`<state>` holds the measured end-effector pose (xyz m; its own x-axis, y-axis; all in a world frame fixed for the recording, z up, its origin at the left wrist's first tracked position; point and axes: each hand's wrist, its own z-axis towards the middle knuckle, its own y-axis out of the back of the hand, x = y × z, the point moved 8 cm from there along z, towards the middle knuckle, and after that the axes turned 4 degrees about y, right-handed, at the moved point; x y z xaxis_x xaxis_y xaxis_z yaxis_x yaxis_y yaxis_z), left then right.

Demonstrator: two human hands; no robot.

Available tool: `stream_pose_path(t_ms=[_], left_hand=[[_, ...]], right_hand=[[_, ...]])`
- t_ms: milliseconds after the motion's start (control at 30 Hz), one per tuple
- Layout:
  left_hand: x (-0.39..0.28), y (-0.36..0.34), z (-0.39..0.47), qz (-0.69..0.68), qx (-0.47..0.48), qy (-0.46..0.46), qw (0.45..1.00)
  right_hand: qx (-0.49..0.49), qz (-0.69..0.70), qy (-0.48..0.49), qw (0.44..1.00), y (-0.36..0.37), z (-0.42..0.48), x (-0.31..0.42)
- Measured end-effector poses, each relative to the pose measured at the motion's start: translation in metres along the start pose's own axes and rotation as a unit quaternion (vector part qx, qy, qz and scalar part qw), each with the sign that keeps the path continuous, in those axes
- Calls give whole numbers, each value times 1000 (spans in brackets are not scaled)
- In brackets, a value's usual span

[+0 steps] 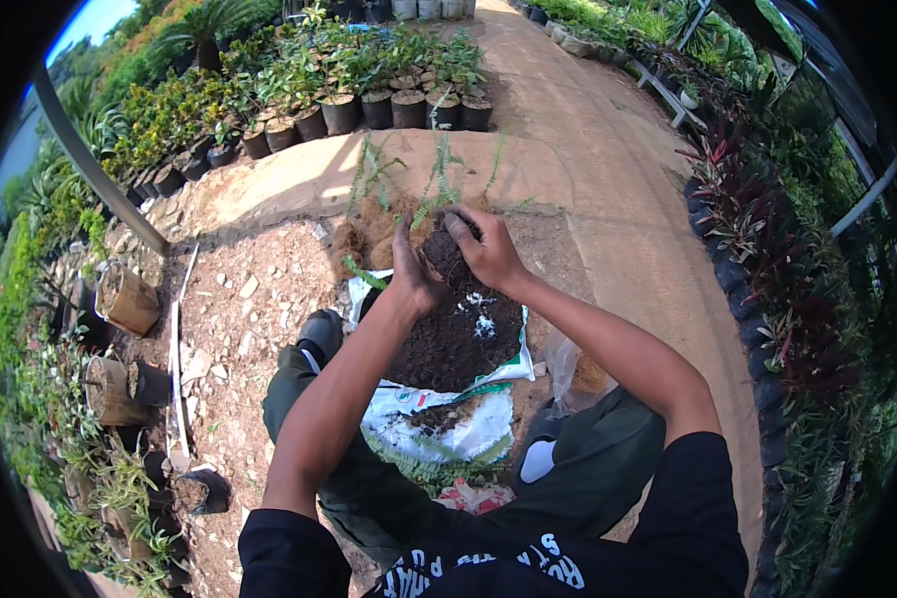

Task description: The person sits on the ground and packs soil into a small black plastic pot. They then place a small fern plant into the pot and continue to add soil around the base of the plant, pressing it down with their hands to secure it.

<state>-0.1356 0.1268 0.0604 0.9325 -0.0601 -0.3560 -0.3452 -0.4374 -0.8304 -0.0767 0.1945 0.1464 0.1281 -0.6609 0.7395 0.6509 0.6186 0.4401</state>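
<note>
In front of me both hands cup a dark clump of soil (446,256). My left hand (414,263) presses its left side with upright fingers. My right hand (487,247) curves over the top and right side, thumb on the soil. A green fern frond (442,168) rises just beyond my fingers; whether it is rooted in the clump is hidden. Below the hands, a heap of dark potting soil (433,355) lies on an opened white plastic sack (525,366). White granules (484,327) are scattered on the heap.
Brown fibre balls (389,243), seemingly coir, with ferns lie beyond the sack. A clear plastic bag (563,366) sits by my right knee. Potted plants (340,112) line the far path edge. Buckets (125,299) stand left, near a metal post (97,161); black bags of plants (740,291) line the right.
</note>
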Motion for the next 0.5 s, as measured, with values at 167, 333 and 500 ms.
stream_pose_path(t_ms=[167, 333, 500], left_hand=[[1, 12, 20, -12, 35, -10, 999], [8, 36, 46, -34, 34, -58, 997], [21, 67, 75, -44, 26, -50, 997]], right_hand=[[15, -155, 103, 982, -20, -1, 19], [-8, -240, 151, 959, -37, -16, 23], [-5, -254, 227, 940, -39, -23, 26]])
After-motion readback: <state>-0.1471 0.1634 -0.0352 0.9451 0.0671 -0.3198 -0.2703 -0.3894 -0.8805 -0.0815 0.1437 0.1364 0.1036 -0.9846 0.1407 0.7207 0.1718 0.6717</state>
